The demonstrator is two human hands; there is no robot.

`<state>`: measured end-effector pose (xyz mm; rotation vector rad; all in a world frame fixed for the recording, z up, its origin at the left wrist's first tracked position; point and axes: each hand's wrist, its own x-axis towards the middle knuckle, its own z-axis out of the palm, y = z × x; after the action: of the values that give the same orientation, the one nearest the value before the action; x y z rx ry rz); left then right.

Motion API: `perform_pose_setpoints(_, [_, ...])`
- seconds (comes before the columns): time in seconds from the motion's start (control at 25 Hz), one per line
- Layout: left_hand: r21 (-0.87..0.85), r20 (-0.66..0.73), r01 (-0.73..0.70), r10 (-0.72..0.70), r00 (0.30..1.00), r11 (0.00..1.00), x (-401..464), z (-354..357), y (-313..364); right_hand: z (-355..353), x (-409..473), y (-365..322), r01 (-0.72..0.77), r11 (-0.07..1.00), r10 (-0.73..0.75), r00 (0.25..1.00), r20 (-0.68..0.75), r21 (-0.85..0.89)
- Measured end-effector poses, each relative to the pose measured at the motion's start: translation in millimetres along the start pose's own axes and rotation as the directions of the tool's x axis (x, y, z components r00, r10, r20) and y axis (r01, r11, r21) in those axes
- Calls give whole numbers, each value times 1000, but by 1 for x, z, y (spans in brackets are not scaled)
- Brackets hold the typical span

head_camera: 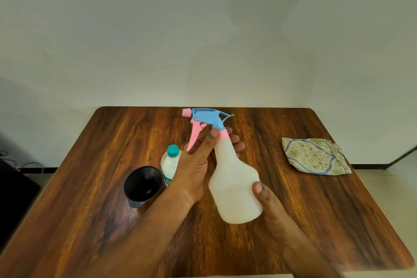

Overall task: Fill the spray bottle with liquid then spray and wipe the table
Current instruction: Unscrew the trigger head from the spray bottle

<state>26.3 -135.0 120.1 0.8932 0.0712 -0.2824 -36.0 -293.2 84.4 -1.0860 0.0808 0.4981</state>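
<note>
A plain indoor room, likely a home: a wood-grain table with rounded corners stands against a bare off-white wall, with pale floor tiles and dark skirting beside it.

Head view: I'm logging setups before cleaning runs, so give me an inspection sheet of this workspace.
Surface: wooden table, dark grain.
Job's things: spray bottle held tilted above the table, blue-pink trigger head on; capped water bottle; black funnel; folded patterned cloth far right.
Clutter: nothing seen.
Grippers: left hand grips the bottle neck; right hand holds its base.
Cables: cords on the floor, far left.
Surroundings: plain pale wall.
</note>
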Motion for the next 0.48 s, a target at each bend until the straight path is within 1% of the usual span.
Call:
perform_pose_setpoints(0.04, [7, -13, -12, 12, 1000, 1000, 0, 1, -1, 2, 1, 0, 43, 995, -47, 998, -33, -94])
perform_pose_setpoints(0.08, [31, -24, -35, 36, 999, 999, 0, 2, -3, 2, 1, 0, 97, 964, -117, 991, -69, -247])
perform_pose_setpoints(0.12, [55, -29, -59, 61, 998, 997, 0, 2, -4, 2, 1, 0, 139, 906, -191, 977, -93, -400])
perform_pose_setpoints(0.16, [64, -29, -76, 78, 997, 995, -1, 3, -6, 1, 1, -1, 165, 863, -241, 965, -101, -478])
perform_pose_setpoints(0.2, [57, -31, -85, 87, 996, 995, -2, 4, -5, -1, 1, -1, 171, 861, -245, 965, -96, -478])
perform_pose_setpoints(0.24, [32, -28, -85, 86, 996, 996, -2, 5, -3, -3, 0, -1, 156, 906, -203, 976, -80, -393])
perform_pose_setpoints(0.28, [-7, -17, -79, 79, 997, 997, -3, 7, 0, -6, -1, -1, 107, 965, -125, 990, -61, -240])
perform_pose_setpoints(0.32, [-47, -2, -68, 68, 998, 997, -3, 9, 3, -7, -3, -2, 28, 998, -30, 999, -31, -65])
perform_pose_setpoints(0.36, [-75, 13, -56, 57, 998, 996, -4, 11, 6, -9, -4, -2, -69, 993, 66, 997, 29, 95])
perform_pose_setpoints(0.4, [-90, 25, -47, 50, 998, 995, -3, 12, 8, -13, -6, 0, -165, 961, 144, 983, 111, 220])
perform_pose_setpoints(0.44, [-97, 34, -45, 49, 998, 994, -3, 14, 10, -13, -9, 2, -234, 927, 189, 967, 173, 294])
perform_pose_setpoints(0.48, [-98, 36, -50, 53, 998, 994, -2, 14, 10, -11, -10, 3, -258, 907, 202, 960, 194, 334])
